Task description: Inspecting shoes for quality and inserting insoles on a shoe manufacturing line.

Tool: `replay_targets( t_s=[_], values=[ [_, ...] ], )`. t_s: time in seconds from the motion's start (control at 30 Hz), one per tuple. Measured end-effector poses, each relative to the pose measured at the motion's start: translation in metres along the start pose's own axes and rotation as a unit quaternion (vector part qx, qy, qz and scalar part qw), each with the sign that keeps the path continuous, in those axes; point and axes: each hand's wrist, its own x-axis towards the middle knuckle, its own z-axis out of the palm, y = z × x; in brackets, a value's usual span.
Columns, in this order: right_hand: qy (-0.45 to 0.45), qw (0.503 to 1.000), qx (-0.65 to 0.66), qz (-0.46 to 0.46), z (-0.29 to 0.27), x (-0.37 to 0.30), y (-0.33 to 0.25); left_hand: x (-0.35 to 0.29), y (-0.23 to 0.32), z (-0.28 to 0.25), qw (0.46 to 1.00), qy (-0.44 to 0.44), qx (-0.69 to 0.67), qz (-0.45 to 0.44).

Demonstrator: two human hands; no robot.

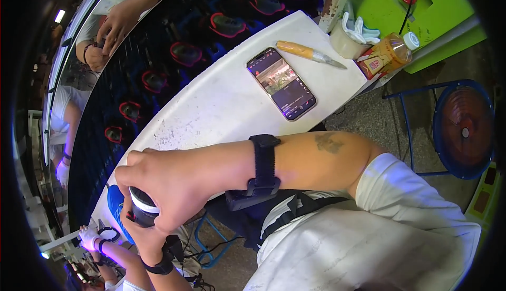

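Both my hands are closed round a dark item with a white band (143,201), at the near left end of the white table. It looks like a shoe or part of one, but my fingers cover most of it. Over its top and right side curls my right hand (161,183), its forearm crossing from the right with a black strap on it. Below, my left hand (141,234) grips the lower part, a black band on its wrist. Just left of my hands lies a blue item with pale lines (118,209), partly hidden.
On the white table (211,104) are a lit phone (282,83), a knife with a taped handle (311,54), a roll with gloves and a bottle (387,56). Beyond its edge runs a dark line bearing red-rimmed shapes (229,25). Other people work at left. A fan (464,130) stands right.
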Motion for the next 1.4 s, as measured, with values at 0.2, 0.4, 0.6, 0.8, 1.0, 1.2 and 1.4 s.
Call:
replay_targets(
  t_s=[0.2, 0.4, 0.6, 0.8, 1.0, 1.2, 1.4],
  values=[
    [0.006, 0.999, 0.050, 0.006, 0.016, 0.013, 0.015, -0.008, -0.049, 0.002, 0.996, 0.026, -0.085, 0.003],
    [0.202, 0.907, 0.368, 0.020, 0.030, -0.002, 0.057, -0.016, -0.068, 0.022, 0.971, 0.021, -0.226, -0.071],
    [0.168, 0.859, 0.484, -0.015, 0.038, -0.004, 0.050, -0.028, -0.047, 0.027, 0.962, 0.037, -0.258, -0.087],
    [0.049, 0.963, 0.254, 0.080, 0.023, 0.008, 0.005, -0.005, 0.019, 0.013, 0.984, -0.016, -0.174, -0.031],
    [0.031, 0.984, 0.164, 0.069, -0.010, -0.003, -0.007, 0.024, 0.073, 0.017, 0.998, -0.042, -0.049, 0.022],
    [0.049, 0.980, 0.173, 0.085, -0.038, -0.018, -0.009, 0.041, 0.106, 0.030, 0.985, -0.067, 0.093, 0.128],
    [0.079, 0.984, 0.156, 0.034, -0.044, -0.036, -0.001, 0.036, 0.117, 0.046, 0.971, -0.025, 0.141, 0.193]
  ],
)
